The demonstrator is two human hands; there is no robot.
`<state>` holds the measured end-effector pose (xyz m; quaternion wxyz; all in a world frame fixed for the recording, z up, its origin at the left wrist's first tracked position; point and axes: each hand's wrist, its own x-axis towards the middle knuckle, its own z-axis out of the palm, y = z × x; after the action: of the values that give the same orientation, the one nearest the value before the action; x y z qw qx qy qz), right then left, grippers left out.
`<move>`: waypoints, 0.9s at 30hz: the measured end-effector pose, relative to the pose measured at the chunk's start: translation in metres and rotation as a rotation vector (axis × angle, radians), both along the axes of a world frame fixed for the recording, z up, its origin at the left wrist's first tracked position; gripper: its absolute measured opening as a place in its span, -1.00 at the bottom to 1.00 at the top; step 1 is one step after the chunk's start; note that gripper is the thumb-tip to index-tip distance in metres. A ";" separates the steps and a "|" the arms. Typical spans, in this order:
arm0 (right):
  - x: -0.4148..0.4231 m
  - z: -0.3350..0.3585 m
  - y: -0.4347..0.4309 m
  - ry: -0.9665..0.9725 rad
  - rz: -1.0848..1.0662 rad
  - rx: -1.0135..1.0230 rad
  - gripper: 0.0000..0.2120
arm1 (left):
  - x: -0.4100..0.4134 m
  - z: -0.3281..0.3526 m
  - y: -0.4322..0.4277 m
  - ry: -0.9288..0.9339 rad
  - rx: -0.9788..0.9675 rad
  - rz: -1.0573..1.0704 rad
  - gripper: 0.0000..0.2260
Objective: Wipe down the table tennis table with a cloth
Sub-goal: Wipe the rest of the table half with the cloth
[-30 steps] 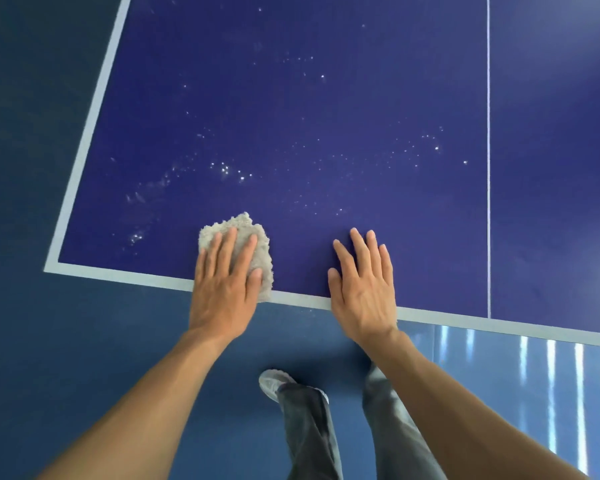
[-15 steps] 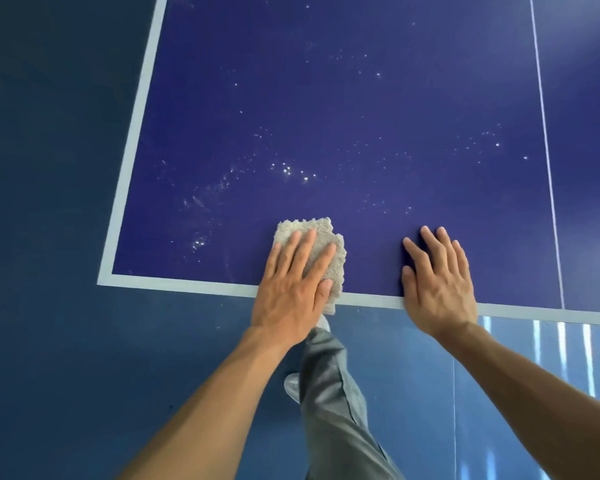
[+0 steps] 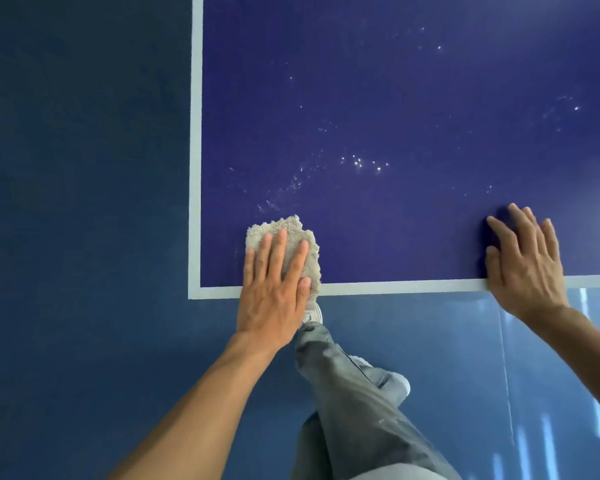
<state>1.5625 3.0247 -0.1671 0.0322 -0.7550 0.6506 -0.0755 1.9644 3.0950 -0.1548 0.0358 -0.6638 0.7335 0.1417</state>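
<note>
cloth (image 3: 293, 232): beige, fluffy, folded into a pad, lying flat on the table (image 3: 413, 81) at its near left corner, overlapping the white edge line (image 3: 395, 287)
left hand (image 3: 274, 282): fingers straight and spread, palm pressing down on the cloth; pressing, not pinching or curling round it
right hand (image 3: 527, 265): flat on the bare table by the near edge, well apart from the cloth, fingers straight, holds nothing, looks like bracing
done: hard to judge; strip along the near edge between the hands looks free of marks
left: white specks (image 3: 361, 162) and smears just beyond the cloth and further up to the right, so most of the visible surface looks unwiped
progress guess: early
other: grey trouser leg (image 3: 354, 393) and pale shoe (image 3: 314, 313) over blue floor (image 3: 84, 202) below the table edge
</note>
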 end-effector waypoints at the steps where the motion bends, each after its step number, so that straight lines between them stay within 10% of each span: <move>1: 0.015 0.002 0.006 -0.020 -0.048 -0.017 -0.51 | -0.007 0.001 -0.001 0.012 0.008 -0.069 -0.47; 12: 0.279 0.010 0.027 -0.348 -0.355 0.051 -0.49 | 0.105 0.010 -0.022 -0.027 0.046 -0.202 -0.48; 20: 0.344 -0.008 0.013 -0.132 -0.650 0.128 -0.41 | 0.166 0.001 -0.084 -0.035 0.001 -0.312 -0.46; 27: 0.346 -0.013 0.011 -0.090 -0.701 0.096 -0.41 | 0.181 -0.008 -0.084 -0.024 -0.016 -0.988 -0.46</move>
<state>1.9087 3.0355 -0.1805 0.0686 -0.4792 0.8709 -0.0846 2.1450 3.0108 -0.1629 0.1021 -0.2384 0.9612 0.0942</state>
